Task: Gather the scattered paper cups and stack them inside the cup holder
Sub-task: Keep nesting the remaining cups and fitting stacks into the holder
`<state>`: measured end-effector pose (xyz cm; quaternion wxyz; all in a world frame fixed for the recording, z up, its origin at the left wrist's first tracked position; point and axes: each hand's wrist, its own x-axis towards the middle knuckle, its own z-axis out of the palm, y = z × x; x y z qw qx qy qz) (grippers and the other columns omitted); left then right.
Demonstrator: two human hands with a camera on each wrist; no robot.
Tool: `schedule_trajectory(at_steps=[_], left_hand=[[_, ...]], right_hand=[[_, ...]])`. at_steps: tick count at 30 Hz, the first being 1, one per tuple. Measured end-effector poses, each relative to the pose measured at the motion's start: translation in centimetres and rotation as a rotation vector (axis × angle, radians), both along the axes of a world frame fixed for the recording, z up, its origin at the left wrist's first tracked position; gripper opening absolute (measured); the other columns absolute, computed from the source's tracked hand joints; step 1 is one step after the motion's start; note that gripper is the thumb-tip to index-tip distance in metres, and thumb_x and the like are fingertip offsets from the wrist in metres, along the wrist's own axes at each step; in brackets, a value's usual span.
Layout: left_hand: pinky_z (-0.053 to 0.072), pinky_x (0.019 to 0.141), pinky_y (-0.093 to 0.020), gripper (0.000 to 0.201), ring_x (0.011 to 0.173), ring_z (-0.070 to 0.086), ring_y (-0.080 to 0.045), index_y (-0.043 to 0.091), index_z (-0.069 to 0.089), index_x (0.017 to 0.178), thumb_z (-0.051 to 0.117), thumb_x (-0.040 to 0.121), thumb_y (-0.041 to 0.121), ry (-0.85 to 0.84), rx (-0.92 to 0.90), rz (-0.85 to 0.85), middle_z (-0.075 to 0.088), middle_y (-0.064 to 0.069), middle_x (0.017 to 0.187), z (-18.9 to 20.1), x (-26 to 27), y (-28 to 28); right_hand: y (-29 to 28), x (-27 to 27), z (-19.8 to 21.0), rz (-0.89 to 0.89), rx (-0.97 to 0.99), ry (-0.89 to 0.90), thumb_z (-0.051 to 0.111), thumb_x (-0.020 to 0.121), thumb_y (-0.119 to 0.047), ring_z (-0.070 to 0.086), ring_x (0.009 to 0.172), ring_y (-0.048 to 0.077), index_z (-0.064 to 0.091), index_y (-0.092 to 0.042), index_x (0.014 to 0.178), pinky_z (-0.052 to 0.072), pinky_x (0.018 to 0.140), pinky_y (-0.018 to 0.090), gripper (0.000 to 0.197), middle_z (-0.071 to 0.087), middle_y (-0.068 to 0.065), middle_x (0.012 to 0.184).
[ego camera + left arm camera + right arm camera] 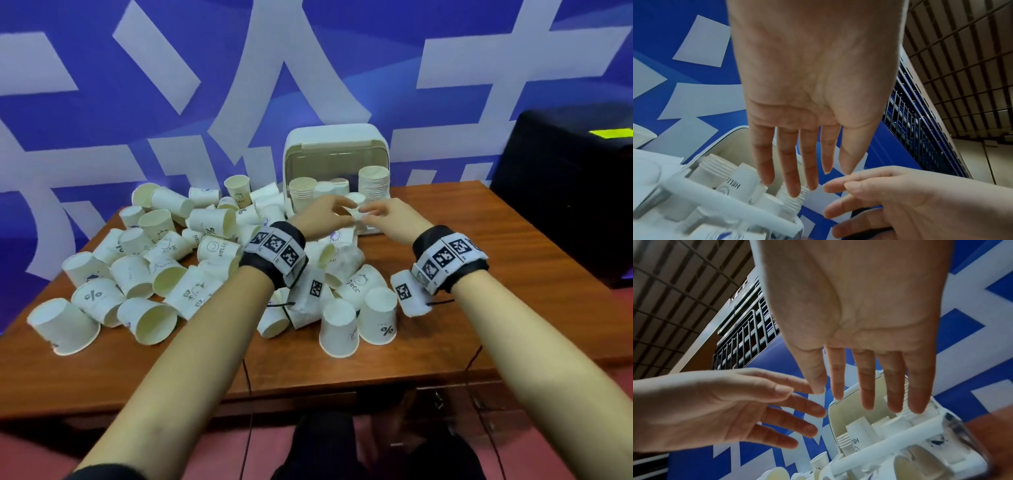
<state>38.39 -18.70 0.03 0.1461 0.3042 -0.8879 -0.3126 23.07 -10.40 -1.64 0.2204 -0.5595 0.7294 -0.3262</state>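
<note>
Many white paper cups (pixel 150 270) lie scattered over the left and middle of the wooden table (pixel 513 240), some upright, some tipped, two upside down (pixel 359 318) near the front. The white cup holder (pixel 335 140) stands at the back with its lid raised and holds cup stacks (pixel 374 181). Just in front of the holder, my left hand (pixel 329 212) and right hand (pixel 383 212) hover close together. The left hand (pixel 807 178) has straight, spread fingers above the stacks (pixel 748 178) and holds nothing. The right hand (pixel 867 402) is likewise spread and empty above the holder (pixel 900 441).
A black box (pixel 565 188) with a yellow label stands off the table's back right corner. A blue and white wall runs right behind the holder. Thin black cables hang from both wristbands over the front table edge (pixel 308 394).
</note>
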Motion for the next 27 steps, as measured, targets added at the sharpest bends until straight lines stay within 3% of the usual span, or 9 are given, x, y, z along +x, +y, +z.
schedule_trajectory(at_steps=[3, 5, 8, 12, 14, 17, 20, 22, 27], left_hand=[[0.046, 0.089, -0.022, 0.039, 0.101, 0.057, -0.007, 0.014, 0.056, 0.13, 0.061, 0.091, 0.017, 0.008, 0.045, -0.024, 0.064, -0.002, 0.117, -2.6, 1.6, 2.7], [0.047, 0.091, -0.022, 0.041, 0.104, 0.059, -0.009, 0.019, 0.056, 0.131, 0.063, 0.09, 0.021, -0.027, 0.059, -0.039, 0.064, 0.001, 0.117, -4.3, 2.6, 4.4], [0.042, 0.083, -0.011, 0.047, 0.103, 0.057, -0.008, 0.017, 0.054, 0.132, 0.067, 0.088, 0.026, -0.076, 0.063, -0.077, 0.061, 0.002, 0.119, -6.3, 3.6, 6.5], [0.043, 0.099, -0.033, 0.067, 0.12, 0.052, -0.015, 0.023, 0.045, 0.141, 0.071, 0.081, 0.041, -0.164, -0.06, -0.08, 0.055, 0.001, 0.135, -8.5, 3.8, 8.4], [0.043, 0.097, -0.04, 0.071, 0.123, 0.047, -0.02, 0.024, 0.04, 0.143, 0.069, 0.08, 0.043, -0.229, -0.146, -0.093, 0.052, 0.0, 0.136, -9.6, 3.3, 9.3], [0.043, 0.095, -0.041, 0.072, 0.123, 0.043, -0.024, 0.024, 0.036, 0.145, 0.067, 0.082, 0.042, -0.283, -0.252, -0.122, 0.047, -0.004, 0.137, -10.7, 2.3, 10.1], [0.04, 0.097, -0.04, 0.072, 0.122, 0.045, -0.024, 0.026, 0.033, 0.146, 0.064, 0.084, 0.043, -0.284, -0.348, -0.105, 0.047, -0.002, 0.138, -11.5, 1.9, 10.2], [0.037, 0.097, -0.039, 0.071, 0.12, 0.045, -0.023, 0.028, 0.032, 0.145, 0.062, 0.084, 0.045, -0.278, -0.388, -0.095, 0.048, -0.001, 0.137, -11.8, 1.8, 10.1], [0.037, 0.098, -0.039, 0.072, 0.121, 0.046, -0.023, 0.028, 0.029, 0.146, 0.061, 0.084, 0.044, -0.24, -0.389, -0.085, 0.048, -0.001, 0.139, -12.0, 1.5, 9.4]], right_hand=[[3.1, 0.5, -2.4, 0.03, 0.035, -0.016, 0.056, 0.093, -0.027, 0.055, 0.109, 0.012, 0.064, -0.021, 0.12, 0.042, 0.089, 0.025, 0.029, 0.061, -0.004, 0.114], [5.2, 0.7, -4.1, 0.02, 0.079, -0.048, 0.056, 0.093, -0.028, 0.054, 0.109, 0.012, 0.062, -0.021, 0.121, 0.043, 0.087, 0.026, 0.03, 0.061, -0.003, 0.115], [8.0, 0.6, -6.4, -0.038, 0.089, -0.121, 0.06, 0.091, -0.033, 0.055, 0.11, 0.013, 0.058, -0.024, 0.127, 0.042, 0.085, 0.025, 0.037, 0.06, 0.001, 0.122], [10.6, 0.9, -8.7, -0.069, 0.07, -0.181, 0.069, 0.083, -0.036, 0.056, 0.11, 0.011, 0.057, -0.029, 0.127, 0.047, 0.088, 0.03, 0.046, 0.059, -0.003, 0.119], [11.2, 1.3, -9.7, -0.054, 0.062, -0.241, 0.074, 0.077, -0.037, 0.056, 0.11, 0.008, 0.057, -0.028, 0.128, 0.046, 0.097, 0.033, 0.054, 0.06, -0.006, 0.121], [11.6, 1.8, -10.8, -0.048, 0.026, -0.378, 0.079, 0.071, -0.032, 0.056, 0.115, 0.007, 0.052, -0.022, 0.134, 0.043, 0.103, 0.035, 0.07, 0.06, -0.006, 0.127], [11.4, 2.2, -11.2, -0.073, -0.014, -0.417, 0.078, 0.075, -0.015, 0.055, 0.118, 0.012, 0.047, -0.018, 0.137, 0.043, 0.104, 0.033, 0.07, 0.059, -0.003, 0.128], [11.1, 2.3, -11.2, -0.092, -0.022, -0.417, 0.078, 0.075, -0.012, 0.055, 0.119, 0.013, 0.045, -0.018, 0.139, 0.043, 0.104, 0.034, 0.072, 0.057, -0.002, 0.131], [10.4, 2.4, -11.7, -0.088, -0.028, -0.392, 0.078, 0.075, -0.014, 0.057, 0.114, 0.014, 0.051, -0.025, 0.126, 0.044, 0.103, 0.04, 0.06, 0.059, -0.003, 0.125]])
